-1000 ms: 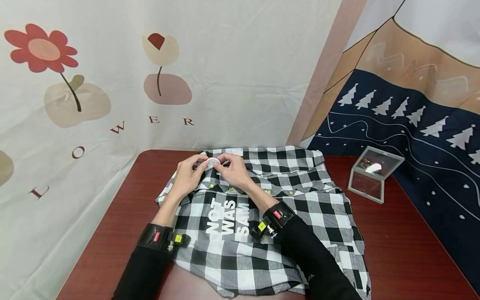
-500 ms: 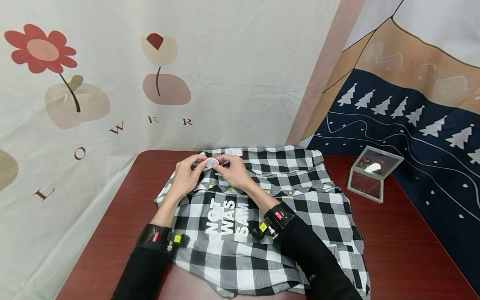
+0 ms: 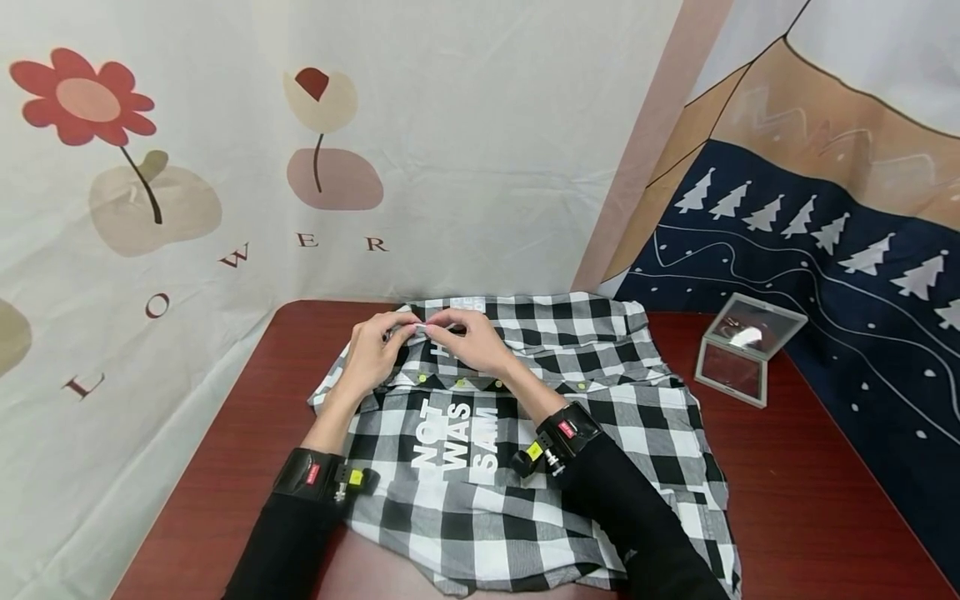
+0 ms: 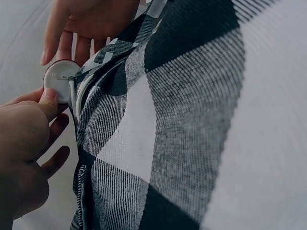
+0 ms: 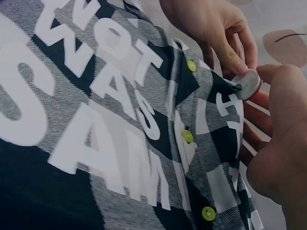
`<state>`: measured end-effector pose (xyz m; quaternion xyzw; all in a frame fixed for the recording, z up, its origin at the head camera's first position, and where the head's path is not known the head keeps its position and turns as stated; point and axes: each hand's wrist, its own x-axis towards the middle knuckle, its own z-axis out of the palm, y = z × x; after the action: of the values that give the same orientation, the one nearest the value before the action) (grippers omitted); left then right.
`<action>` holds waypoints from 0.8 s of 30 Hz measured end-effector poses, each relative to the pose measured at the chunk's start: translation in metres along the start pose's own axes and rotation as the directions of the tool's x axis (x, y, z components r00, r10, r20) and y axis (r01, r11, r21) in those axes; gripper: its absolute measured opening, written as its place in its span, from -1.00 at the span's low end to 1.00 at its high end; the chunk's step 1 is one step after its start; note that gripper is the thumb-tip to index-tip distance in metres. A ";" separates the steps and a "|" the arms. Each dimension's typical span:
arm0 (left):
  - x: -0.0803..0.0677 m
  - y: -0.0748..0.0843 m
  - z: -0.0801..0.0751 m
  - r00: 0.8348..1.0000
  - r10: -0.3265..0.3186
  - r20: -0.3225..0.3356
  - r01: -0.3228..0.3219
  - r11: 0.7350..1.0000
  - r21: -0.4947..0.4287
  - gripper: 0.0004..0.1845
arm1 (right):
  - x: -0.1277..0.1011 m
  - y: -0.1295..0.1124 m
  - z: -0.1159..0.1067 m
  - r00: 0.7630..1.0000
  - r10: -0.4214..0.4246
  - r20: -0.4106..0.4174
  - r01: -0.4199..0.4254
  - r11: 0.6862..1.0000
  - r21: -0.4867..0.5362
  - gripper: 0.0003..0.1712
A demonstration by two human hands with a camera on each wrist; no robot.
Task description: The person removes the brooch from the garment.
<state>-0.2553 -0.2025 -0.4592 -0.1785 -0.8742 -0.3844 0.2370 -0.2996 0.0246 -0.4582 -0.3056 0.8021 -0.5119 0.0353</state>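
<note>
A round pin badge (image 4: 58,82) with a pale back and a dark red rim sits at the edge of a black-and-white checked shirt (image 3: 600,417). My left hand (image 3: 375,350) pinches it, thumb on the pale back. From the other side, my right hand (image 3: 474,343) has its thumb and fingers at the badge's rim. In the right wrist view the badge (image 5: 248,85) touches the cloth beside white letters; a thin pin shows on its back in the left wrist view. Seen from the head, the badge is nearly edge-on and mostly covered by fingertips.
The shirt lies spread over a reddish-brown table (image 3: 810,492). Yellow-green buttons (image 5: 187,136) run along its placket. An open clear-lidded case (image 3: 750,348) stands to the right. Printed cloth (image 3: 487,150) hangs behind the table.
The badge has turned from facing the head camera to nearly edge-on. My right hand and wrist have shifted slightly right and down; my left hand stays almost where it was.
</note>
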 end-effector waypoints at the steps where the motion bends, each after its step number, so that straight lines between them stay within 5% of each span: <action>1: 0.000 0.000 0.000 1.000 0.010 -0.003 -0.010 1.000 0.003 -0.87 | 0.000 0.000 -0.001 1.000 0.010 0.010 -0.010 1.000 0.010 -0.61; 9: -0.002 0.003 -0.003 0.999 0.049 -0.012 -0.049 0.999 0.000 -0.85 | 0.000 0.003 -0.004 0.997 0.056 0.047 -0.058 0.997 0.057 -0.60; 24: -0.001 0.006 -0.004 0.999 -0.001 0.032 0.002 1.000 -0.028 -0.82 | 0.001 0.002 -0.003 0.998 0.049 0.038 -0.052 0.996 0.079 -0.61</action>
<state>-0.2498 -0.2017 -0.4538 -0.1874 -0.8726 -0.3937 0.2202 -0.3027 0.0268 -0.4586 -0.2928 0.7877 -0.5368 0.0750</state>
